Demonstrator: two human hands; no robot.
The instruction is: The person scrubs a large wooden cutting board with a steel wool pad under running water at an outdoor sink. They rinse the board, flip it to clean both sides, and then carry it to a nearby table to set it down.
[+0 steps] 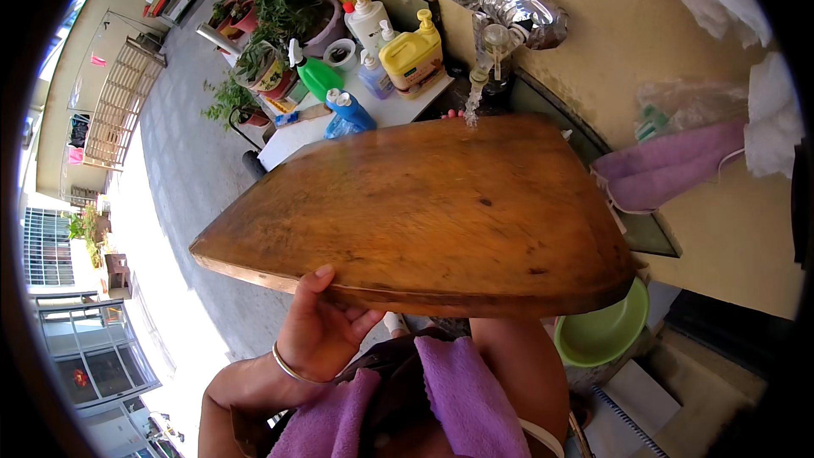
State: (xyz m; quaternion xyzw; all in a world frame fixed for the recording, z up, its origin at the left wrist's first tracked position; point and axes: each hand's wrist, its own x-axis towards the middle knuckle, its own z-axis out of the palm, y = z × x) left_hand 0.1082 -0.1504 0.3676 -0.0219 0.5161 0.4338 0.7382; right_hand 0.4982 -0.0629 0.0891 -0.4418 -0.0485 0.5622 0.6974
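A large, thick wooden board (398, 212), brown with dark stains and scratches, spans the middle of the view, tilted toward me. My left hand (318, 335) grips its near edge, thumb on top and fingers underneath. My right arm passes under the board, which hides most of my right hand; only fingertips of my right hand (452, 114) show over the far edge. Close to those fingertips, water (472, 102) runs from a tap (496, 41) onto or just behind the board's far edge; which of these I cannot tell.
Behind the board a white table (292, 137) carries a yellow pump jug (413, 59), a green spray bottle (318, 78) and a blue bottle (349, 110). Potted plants stand behind. Foil-wrapped pipe (509, 8) runs along the wall. A green basin (604, 335) sits low at right.
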